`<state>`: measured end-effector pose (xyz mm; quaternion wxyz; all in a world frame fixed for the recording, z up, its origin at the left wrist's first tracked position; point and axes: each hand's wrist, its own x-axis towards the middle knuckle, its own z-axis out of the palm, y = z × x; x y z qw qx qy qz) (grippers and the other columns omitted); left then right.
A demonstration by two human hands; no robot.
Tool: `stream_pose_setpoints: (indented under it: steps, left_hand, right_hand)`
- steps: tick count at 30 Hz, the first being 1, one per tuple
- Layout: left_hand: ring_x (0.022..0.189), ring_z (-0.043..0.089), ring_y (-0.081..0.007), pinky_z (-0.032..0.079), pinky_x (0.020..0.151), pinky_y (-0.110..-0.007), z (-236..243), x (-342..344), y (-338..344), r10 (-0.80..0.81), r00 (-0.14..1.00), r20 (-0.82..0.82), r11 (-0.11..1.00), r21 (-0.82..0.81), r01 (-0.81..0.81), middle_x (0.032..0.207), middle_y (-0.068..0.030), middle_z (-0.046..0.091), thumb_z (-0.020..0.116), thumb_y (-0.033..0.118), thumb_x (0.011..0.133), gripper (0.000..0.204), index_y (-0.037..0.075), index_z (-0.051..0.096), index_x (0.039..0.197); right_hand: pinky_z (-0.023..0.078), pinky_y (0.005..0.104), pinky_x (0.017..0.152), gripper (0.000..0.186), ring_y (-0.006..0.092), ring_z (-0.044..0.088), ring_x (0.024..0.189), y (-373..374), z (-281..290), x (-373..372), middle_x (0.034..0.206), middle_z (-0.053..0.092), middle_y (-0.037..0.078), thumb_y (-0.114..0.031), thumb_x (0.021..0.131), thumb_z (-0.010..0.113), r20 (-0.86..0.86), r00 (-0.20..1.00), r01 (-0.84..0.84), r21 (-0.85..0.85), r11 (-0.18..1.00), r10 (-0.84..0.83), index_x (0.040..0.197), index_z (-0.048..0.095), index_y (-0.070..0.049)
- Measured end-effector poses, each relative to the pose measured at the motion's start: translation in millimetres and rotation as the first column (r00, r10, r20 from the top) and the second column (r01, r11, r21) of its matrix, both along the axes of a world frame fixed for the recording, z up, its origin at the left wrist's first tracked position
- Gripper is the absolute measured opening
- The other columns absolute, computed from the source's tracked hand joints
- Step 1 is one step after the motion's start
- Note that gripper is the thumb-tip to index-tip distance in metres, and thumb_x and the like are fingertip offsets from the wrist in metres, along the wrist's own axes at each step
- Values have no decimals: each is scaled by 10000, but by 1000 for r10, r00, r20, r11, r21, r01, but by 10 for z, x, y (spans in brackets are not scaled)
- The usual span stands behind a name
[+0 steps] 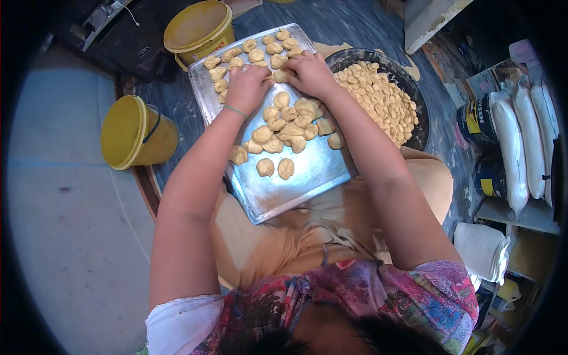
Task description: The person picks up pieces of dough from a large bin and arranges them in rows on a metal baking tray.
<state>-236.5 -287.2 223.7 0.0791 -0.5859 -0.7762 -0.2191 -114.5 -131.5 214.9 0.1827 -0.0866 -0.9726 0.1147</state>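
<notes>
A metal baking tray [260, 198] lies tilted across my lap, bearing many small tan lumps of dough. Rows of shaped dough pieces [256, 55] sit at its far end, and a loose heap of dough lumps [290, 129] lies in the middle. Over the far half, my left hand [248, 86] is closed with its fingers curled down at the dough; what lies under them is mostly hidden. Close beside it, my right hand [310, 74] has its fingers bent round a dough piece [280, 76] between the two hands.
A wide black basin [423, 118] full of small dough lumps stands right of the tray. Two yellow buckets stand at the left, one upper [198, 29] and one lower [139, 133]. White filled plastic bags [510, 148] and dark tubs line the shelf at right.
</notes>
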Motion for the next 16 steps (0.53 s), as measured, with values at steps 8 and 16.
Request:
stream_pose_setpoints:
  steps: [8,16]
  left_hand:
    - [949,572,-314,434,872,-410,327,318,-513,78,930,358,979,-202,-5,1016,-122,615,638,206,803,244,52,634,993]
    - [1045,566,-233,423,932,-377,172,434,-716,268,569,778,944,-331,8,1043,-189,620,673,202,808,329,59,619,1100]
  right_hand:
    - [455,370,791,308,283,586,895,-146,112,91,925,640,106,-309,757,692,-100,995,-6,-225,974,-17,949,679,-68]
    - [491,338,789,232,226,638,889,-376,334,36,978,664,139,-165,740,669,310,942,109,-640,760,126,954,684,-77]
